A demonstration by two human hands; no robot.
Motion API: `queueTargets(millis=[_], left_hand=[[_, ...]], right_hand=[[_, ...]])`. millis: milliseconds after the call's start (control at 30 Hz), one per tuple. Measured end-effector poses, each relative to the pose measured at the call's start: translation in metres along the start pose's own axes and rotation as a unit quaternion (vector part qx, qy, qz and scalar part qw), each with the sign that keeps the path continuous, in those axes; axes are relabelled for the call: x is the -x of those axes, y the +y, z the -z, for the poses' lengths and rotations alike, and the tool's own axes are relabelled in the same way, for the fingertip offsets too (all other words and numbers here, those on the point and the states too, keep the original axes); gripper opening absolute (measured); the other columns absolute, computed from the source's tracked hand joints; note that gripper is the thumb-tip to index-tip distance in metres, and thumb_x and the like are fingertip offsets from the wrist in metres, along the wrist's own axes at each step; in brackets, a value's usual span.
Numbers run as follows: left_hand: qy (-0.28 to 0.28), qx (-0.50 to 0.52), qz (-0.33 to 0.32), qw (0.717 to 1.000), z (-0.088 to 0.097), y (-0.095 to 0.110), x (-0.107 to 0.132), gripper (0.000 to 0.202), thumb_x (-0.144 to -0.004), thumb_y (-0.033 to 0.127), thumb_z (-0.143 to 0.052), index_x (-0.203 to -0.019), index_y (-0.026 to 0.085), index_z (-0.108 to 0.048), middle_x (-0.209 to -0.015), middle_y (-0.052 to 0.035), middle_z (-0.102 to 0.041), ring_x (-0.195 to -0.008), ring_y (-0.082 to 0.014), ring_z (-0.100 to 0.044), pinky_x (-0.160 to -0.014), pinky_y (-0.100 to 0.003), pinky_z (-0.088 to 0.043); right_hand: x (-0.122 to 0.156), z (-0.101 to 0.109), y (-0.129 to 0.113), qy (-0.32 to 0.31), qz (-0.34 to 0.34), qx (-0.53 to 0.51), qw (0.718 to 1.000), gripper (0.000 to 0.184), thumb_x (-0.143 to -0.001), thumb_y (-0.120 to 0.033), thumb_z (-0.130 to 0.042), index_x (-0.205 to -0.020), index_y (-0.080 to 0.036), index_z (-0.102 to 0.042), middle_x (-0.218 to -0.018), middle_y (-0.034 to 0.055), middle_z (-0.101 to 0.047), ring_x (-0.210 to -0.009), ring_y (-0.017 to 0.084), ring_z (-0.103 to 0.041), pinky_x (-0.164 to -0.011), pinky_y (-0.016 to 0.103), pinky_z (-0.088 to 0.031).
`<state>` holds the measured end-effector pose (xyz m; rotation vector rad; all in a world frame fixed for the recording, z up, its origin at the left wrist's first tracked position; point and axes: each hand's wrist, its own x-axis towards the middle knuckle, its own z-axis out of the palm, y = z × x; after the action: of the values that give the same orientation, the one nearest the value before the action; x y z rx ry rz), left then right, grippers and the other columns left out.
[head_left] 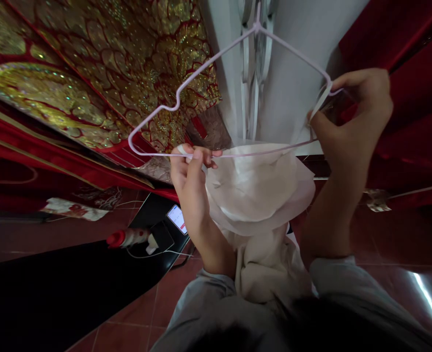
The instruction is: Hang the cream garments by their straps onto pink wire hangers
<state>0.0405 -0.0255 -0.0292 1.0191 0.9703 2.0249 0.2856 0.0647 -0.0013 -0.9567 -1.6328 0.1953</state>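
Observation:
A pale lilac hanger (257, 28) is held up in front of me, its hook end at the top of the view. My left hand (194, 183) has its fingers curled around the bottom bar, with a bit of white strip showing at the fingers. At the right end, my right hand (362, 107) pinches a thin white strap (320, 102) looped over the hanger's notch. Below the bar hangs a sheer white garment (252, 190), with layered, rounded cloth. Whether the left fingers also hold part of it, I cannot tell.
Gold-sequined red garments (157, 63) hang at the left, with dark red cloth (417, 107) at the right. White ornate metalwork (250, 88) stands behind the hanger. A black table (73, 283) holds a lit phone (177, 218), a red-capped bottle (128, 237) and a cable.

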Motion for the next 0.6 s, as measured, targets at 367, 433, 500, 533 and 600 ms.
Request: queueTargets(millis=[367, 433, 500, 533, 600], left_hand=[[-0.014, -0.027, 0.01, 0.999, 0.007, -0.007, -0.002, 0.042, -0.092, 0.052, -0.088, -0.098, 0.027, -0.055, -0.084, 0.0001, -0.061, -0.094, -0.0231, -0.072, -0.089, -0.036, -0.059], [-0.028, -0.022, 0.031, 0.999, 0.011, -0.009, -0.001, 0.038, -0.093, 0.051, -0.087, -0.101, 0.026, -0.06, -0.094, -0.0031, -0.07, -0.099, -0.0239, -0.076, -0.088, -0.035, -0.06], [-0.04, -0.034, 0.049, 0.997, 0.016, -0.012, 0.0, 0.033, -0.094, 0.05, -0.086, -0.105, 0.025, -0.068, -0.103, -0.0065, -0.077, -0.099, -0.0246, -0.078, -0.087, -0.035, -0.062], [-0.035, -0.043, 0.047, 0.997, 0.02, -0.013, 0.0, 0.029, -0.094, 0.046, -0.086, -0.107, 0.024, -0.072, -0.106, -0.0074, -0.08, -0.098, -0.0242, -0.079, -0.087, -0.035, -0.063], [0.006, -0.055, 0.008, 0.998, 0.03, -0.018, -0.002, 0.013, -0.096, 0.028, -0.081, -0.108, 0.023, -0.08, -0.107, -0.0068, -0.083, -0.097, -0.0221, -0.08, -0.088, -0.033, -0.064]], right_hand=[[0.081, -0.066, -0.031, -0.113, -0.066, -0.134, 0.982, 0.018, -0.099, -0.032, -0.071, -0.116, -0.029, -0.074, -0.106, 0.0024, -0.067, -0.08, 0.015, -0.061, -0.072, 0.033, -0.057], [0.077, -0.064, -0.03, -0.078, -0.067, -0.136, 0.985, 0.012, -0.102, -0.034, -0.068, -0.11, -0.028, -0.075, -0.097, 0.0016, -0.065, -0.082, 0.015, -0.06, -0.075, 0.033, -0.057], [0.075, -0.062, -0.027, -0.075, -0.06, -0.145, 0.985, 0.014, -0.104, -0.035, -0.067, -0.111, -0.029, -0.076, -0.098, 0.0018, -0.065, -0.083, 0.016, -0.06, -0.077, 0.034, -0.056], [0.075, -0.061, -0.026, -0.082, -0.059, -0.148, 0.984, 0.015, -0.104, -0.036, -0.066, -0.112, -0.03, -0.076, -0.1, 0.0021, -0.066, -0.084, 0.016, -0.06, -0.078, 0.035, -0.057], [0.076, -0.06, -0.025, -0.091, -0.065, -0.147, 0.983, 0.016, -0.105, -0.039, -0.066, -0.114, -0.031, -0.077, -0.101, 0.0024, -0.066, -0.085, 0.016, -0.06, -0.08, 0.036, -0.058]])
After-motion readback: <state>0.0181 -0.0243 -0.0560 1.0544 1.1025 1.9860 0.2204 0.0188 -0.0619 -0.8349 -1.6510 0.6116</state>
